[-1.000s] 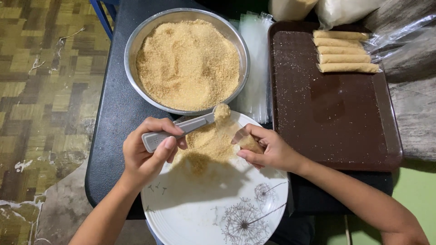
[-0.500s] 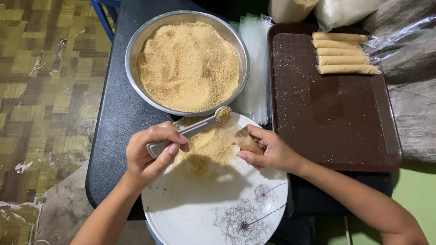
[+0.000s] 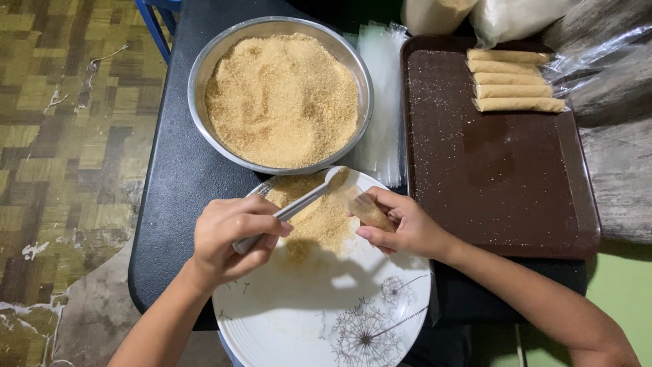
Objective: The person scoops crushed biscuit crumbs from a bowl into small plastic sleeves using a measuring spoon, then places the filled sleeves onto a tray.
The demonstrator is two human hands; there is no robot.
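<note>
Over the white dandelion-print plate (image 3: 319,319), the left hand (image 3: 227,238) grips a metal spoon (image 3: 299,204), whose bowl has swung from the sugar mound toward the slim plastic-wrapped tube (image 3: 370,211). The right hand (image 3: 407,228) pinches that tube at the plate's upper edge, so filling is under way.

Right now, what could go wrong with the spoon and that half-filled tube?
1. The spoon in the left hand points its heaped bowl at the narrow tube; a miss likely scatters grains on the plate.
2. The right hand holds the tube tilted; its fill could slide out.
3. The plate overhangs the table edge, so pressing down might tip it.
</note>
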